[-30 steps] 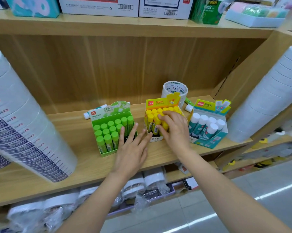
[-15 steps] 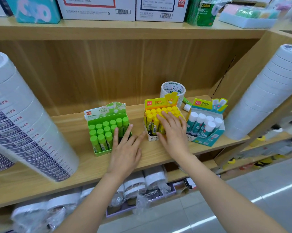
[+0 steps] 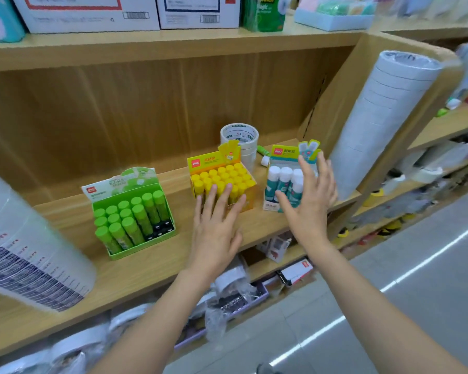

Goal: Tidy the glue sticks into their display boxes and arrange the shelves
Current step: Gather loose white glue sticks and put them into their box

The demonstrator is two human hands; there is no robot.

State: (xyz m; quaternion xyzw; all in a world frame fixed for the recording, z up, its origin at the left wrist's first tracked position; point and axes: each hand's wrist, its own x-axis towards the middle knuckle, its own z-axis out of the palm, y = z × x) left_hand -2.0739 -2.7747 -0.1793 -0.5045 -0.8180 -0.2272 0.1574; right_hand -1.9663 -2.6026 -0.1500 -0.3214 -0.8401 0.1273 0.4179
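Observation:
Three glue-stick display boxes stand on the wooden shelf (image 3: 152,268). The green box (image 3: 131,211) on the left holds several green-capped sticks, with empty slots at its front right. The yellow box (image 3: 222,179) in the middle is full of yellow-capped sticks. The teal box (image 3: 281,182) on the right holds white-capped sticks. My left hand (image 3: 216,225) lies flat with straight fingers against the yellow box's front. My right hand (image 3: 308,201) is spread open over the front right of the teal box. A loose green-capped glue stick (image 3: 263,151) and a loose white-capped stick (image 3: 265,160) lie behind the boxes.
A stack of tape rolls (image 3: 239,139) stands behind the yellow box. Long wrapped columns of tape rolls lean at the left (image 3: 25,249) and the right (image 3: 383,114). Cartons (image 3: 197,9) sit on the shelf above. Bagged tape and clips fill the shelf below (image 3: 227,298).
My right hand left the yellow box and moved right onto the teal box. My left hand shifted right from beside the green box to the yellow box's front.

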